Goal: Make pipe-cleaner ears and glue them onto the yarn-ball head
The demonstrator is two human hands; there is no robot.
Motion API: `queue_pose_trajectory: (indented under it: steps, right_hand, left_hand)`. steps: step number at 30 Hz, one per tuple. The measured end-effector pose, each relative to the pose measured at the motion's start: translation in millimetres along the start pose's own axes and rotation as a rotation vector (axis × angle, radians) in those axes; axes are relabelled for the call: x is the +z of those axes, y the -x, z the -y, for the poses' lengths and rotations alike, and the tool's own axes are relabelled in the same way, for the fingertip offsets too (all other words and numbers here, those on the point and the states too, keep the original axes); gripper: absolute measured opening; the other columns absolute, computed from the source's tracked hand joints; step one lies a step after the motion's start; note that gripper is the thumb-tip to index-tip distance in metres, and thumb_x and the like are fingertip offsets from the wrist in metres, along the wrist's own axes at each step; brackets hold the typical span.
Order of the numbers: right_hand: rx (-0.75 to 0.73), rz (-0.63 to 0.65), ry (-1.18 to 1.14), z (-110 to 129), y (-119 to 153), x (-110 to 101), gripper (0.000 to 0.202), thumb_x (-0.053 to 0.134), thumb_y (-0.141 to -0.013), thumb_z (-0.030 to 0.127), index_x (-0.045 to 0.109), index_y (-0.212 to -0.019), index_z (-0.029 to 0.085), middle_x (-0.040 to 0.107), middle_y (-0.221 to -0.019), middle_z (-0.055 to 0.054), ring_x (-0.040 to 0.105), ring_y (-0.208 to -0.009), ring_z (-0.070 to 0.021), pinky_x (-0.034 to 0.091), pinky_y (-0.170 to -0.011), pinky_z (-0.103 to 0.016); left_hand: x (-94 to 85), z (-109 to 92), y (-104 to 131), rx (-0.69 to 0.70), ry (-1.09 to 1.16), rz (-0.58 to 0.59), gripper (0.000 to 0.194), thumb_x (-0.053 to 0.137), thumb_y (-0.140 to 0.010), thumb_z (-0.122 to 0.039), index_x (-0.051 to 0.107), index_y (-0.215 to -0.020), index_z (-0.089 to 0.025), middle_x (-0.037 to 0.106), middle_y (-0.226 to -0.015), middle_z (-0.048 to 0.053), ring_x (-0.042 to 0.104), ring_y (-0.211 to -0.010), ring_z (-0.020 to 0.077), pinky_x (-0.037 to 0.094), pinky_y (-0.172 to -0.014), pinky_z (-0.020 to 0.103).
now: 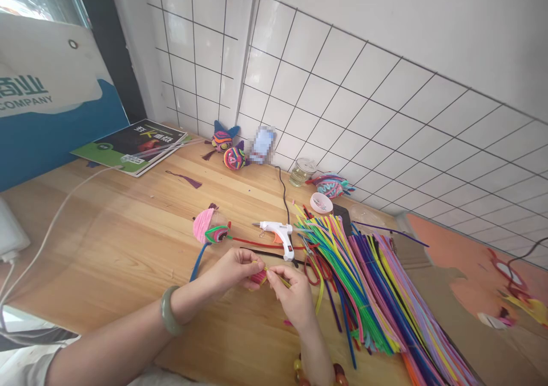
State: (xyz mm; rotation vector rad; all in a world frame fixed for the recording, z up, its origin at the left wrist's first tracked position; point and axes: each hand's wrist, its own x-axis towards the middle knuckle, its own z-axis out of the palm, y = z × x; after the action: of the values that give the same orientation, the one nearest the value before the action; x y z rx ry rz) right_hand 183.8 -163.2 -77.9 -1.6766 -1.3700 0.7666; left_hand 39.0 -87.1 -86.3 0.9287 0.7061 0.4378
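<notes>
My left hand (237, 269) is closed in a pinch on a small pink piece (257, 278) that looks made of pipe cleaner, partly hidden by the fingers. A yellow pipe cleaner (282, 281) runs along its edge, and my right hand (296, 294) pinches that strand just beside the left fingertips. Beyond my left hand lies a fish-like figure (202, 225) wound in pink, with a green-ringed eye and a blue strip hanging from it. A white glue gun (278, 228) rests past my fingers, with red-handled scissors (314, 266) partly under the pipe cleaners.
Bundles of coloured pipe cleaners (363, 283) cover the right side. At the back are finished figures (234, 156), a blurred phone (262, 145), a glass jar (302, 172) and a pink bowl (321, 202). A booklet (132, 146) and white cable (64, 203) lie left.
</notes>
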Motion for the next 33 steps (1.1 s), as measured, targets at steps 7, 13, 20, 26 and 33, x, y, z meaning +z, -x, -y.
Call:
queue_pose_trajectory:
  steps: [7,13,20,26,33]
  right_hand:
    - [0.023,0.014,-0.027,0.3,0.2,0.3,0.020,0.053,-0.078,0.031,0.064,-0.071,0.016,0.057,-0.057,0.000,0.046,-0.045,-0.0107,0.036,-0.044,-0.022]
    - [0.065,0.032,-0.086,0.4,-1.1,-3.2,0.022,0.054,-0.078,0.033,0.063,-0.070,0.015,0.055,-0.055,0.001,0.044,-0.043,-0.0096,0.035,-0.044,-0.021]
    - [0.072,0.017,-0.104,-1.9,-1.1,-5.4,0.021,0.053,-0.079,0.032,0.061,-0.071,0.014,0.052,-0.055,0.002,0.042,-0.042,-0.0083,0.034,-0.043,-0.021]
    - [0.035,0.011,-0.080,-4.0,-1.1,-4.5,0.020,0.051,-0.080,0.028,0.059,-0.067,0.015,0.053,-0.054,0.001,0.045,-0.045,-0.0095,0.035,-0.043,-0.020]
    - [-0.044,-0.047,-0.030,-3.0,-1.3,-4.2,0.016,0.053,-0.079,0.026,0.064,-0.075,0.016,0.064,-0.067,-0.003,0.059,-0.062,-0.0163,0.046,-0.055,-0.024]
  left_hand:
    - [0.3,1.1,0.0,0.001,-0.013,0.014,0.032,0.071,-0.061,-0.040,0.065,-0.074,-0.012,0.063,-0.065,0.002,0.057,-0.060,0.0107,0.050,-0.060,0.024]
    - [0.5,3.7,-2.7,0.000,-0.001,-0.037,0.030,0.071,-0.062,-0.039,0.064,-0.069,-0.011,0.062,-0.063,0.002,0.057,-0.058,0.0099,0.050,-0.058,0.022]
    - [0.1,4.0,-4.8,0.007,0.052,-0.081,0.032,0.074,-0.058,-0.039,0.063,-0.066,-0.010,0.063,-0.062,0.002,0.057,-0.053,0.0093,0.049,-0.056,0.022]
    - [-0.3,4.6,-5.0,0.024,0.048,-0.085,0.032,0.073,-0.058,-0.039,0.064,-0.067,-0.010,0.064,-0.061,0.002,0.057,-0.053,0.0103,0.049,-0.057,0.023]
    - [-0.5,6.1,-5.9,0.028,0.040,-0.085,0.030,0.072,-0.060,-0.038,0.064,-0.069,-0.010,0.063,-0.062,0.003,0.058,-0.053,0.0099,0.049,-0.056,0.022]
